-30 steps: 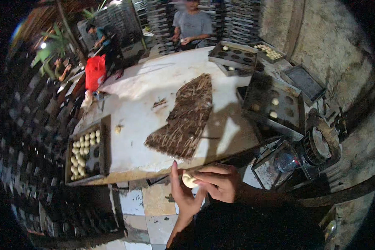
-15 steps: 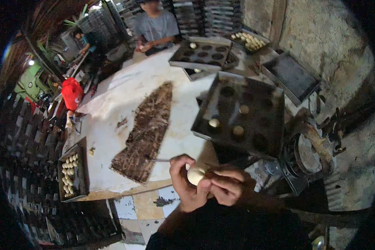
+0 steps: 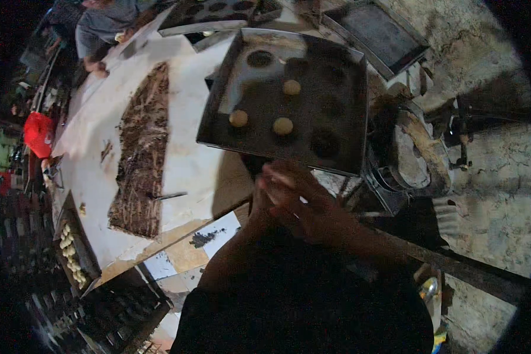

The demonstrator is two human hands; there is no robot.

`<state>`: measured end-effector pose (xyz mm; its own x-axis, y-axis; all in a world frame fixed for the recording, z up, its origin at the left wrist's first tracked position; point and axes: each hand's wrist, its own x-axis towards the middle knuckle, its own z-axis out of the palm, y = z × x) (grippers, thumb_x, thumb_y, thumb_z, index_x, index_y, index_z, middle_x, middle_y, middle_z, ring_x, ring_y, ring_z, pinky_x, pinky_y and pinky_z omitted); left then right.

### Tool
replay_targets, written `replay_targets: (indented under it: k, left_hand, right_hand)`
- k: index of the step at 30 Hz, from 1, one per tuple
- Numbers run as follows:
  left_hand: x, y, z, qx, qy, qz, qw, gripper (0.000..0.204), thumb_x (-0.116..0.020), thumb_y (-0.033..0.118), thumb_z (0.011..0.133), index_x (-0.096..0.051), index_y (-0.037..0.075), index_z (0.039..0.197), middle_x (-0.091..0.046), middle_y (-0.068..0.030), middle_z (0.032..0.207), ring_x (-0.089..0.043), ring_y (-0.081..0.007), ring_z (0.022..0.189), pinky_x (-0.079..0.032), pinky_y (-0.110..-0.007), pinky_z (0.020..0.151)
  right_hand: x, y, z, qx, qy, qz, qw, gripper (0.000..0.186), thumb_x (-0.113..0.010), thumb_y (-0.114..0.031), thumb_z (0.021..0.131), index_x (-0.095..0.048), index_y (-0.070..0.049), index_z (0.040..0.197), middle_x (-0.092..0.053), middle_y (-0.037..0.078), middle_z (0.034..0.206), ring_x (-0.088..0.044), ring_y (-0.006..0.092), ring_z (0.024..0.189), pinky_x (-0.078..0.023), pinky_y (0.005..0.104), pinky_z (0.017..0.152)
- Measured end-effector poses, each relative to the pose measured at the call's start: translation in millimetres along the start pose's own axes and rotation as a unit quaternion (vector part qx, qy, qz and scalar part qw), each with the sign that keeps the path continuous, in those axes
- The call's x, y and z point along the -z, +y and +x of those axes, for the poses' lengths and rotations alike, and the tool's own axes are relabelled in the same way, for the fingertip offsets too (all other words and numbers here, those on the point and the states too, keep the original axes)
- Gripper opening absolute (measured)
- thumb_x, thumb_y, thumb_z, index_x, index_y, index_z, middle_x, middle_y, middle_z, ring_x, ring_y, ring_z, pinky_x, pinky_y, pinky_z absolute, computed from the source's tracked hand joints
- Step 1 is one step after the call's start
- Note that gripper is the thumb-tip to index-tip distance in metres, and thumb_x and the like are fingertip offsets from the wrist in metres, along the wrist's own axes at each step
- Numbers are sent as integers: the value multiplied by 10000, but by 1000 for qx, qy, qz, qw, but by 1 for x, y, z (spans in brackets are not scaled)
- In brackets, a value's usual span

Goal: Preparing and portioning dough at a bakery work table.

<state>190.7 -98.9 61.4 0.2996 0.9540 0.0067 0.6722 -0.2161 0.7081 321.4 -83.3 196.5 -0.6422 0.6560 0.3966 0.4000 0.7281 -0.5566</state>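
Observation:
My left hand (image 3: 262, 202) and my right hand (image 3: 305, 211) are pressed together palm to palm, just below the near edge of a dark metal baking tray (image 3: 336, 160). The right hand lies over the left and covers most of it. The dough ball that showed between my fingers earlier is now hidden between the palms. Three pale dough balls sit in the tray: one dough ball (image 3: 238, 118) at the left, another (image 3: 282, 125) near the middle, and one (image 3: 291, 87) farther back. The tray has several dark round hollows.
On the white table (image 3: 194, 177) lies a dark, stained board (image 3: 140, 159) with a thin stick (image 3: 171, 195). A narrow tray (image 3: 91, 259) at left holds several dough pieces. Farther off are a co-worker's sleeve (image 3: 97, 29), a red bag (image 3: 39, 134) and another tray (image 3: 374, 35). A round metal device (image 3: 413, 156) stands right.
My view has tilted down and turned right. My hands have gone from fingering the dough ball to closing palm to palm over it, now close to the tray's near edge.

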Motion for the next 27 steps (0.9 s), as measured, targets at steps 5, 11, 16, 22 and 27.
replay_targets:
  k: [5,11,16,22,27]
  left_hand:
    - [30,19,16,44,-23,-383,922,404,-645,193,858,-504,76,1219,-581,-111,1067,-596,-201,958,-524,-356,822]
    - [104,-8,-3,162,45,-341,925,564,-723,47,748,-493,17,1263,-589,-102,1035,-577,-172,914,-500,-312,772]
    - [152,-85,-135,224,322,-427,815,279,-624,-16,812,-558,49,1075,-463,22,819,-482,-92,759,-477,-245,721]
    - [183,-191,-299,300,488,-335,748,141,-605,0,855,-584,25,992,-487,43,794,-453,-69,741,-394,-201,693]
    - [346,-317,-505,274,671,23,689,190,-525,104,913,-632,-25,1003,-668,-130,981,-617,-193,923,-477,-310,822]
  right_hand:
    - [-6,73,-7,-116,-58,174,976,239,-591,-105,880,-550,-45,1107,-544,153,1137,-550,278,1050,-462,388,879]
    - [22,305,-4,-47,-44,-322,944,320,-478,-251,950,-524,-17,1164,-500,177,1225,-501,327,1124,-418,425,942]
    - [-24,256,56,-241,-196,-4,951,513,-503,-341,930,-417,-29,1327,-408,209,1350,-373,378,1267,-351,426,1033]
    - [8,97,100,-113,-74,360,923,416,-458,-271,947,-456,-50,1299,-406,141,1378,-441,305,1218,-421,383,974]
    - [-80,124,63,75,202,-154,964,320,-478,-232,947,-544,-24,1180,-548,156,1172,-555,288,993,-488,371,850]
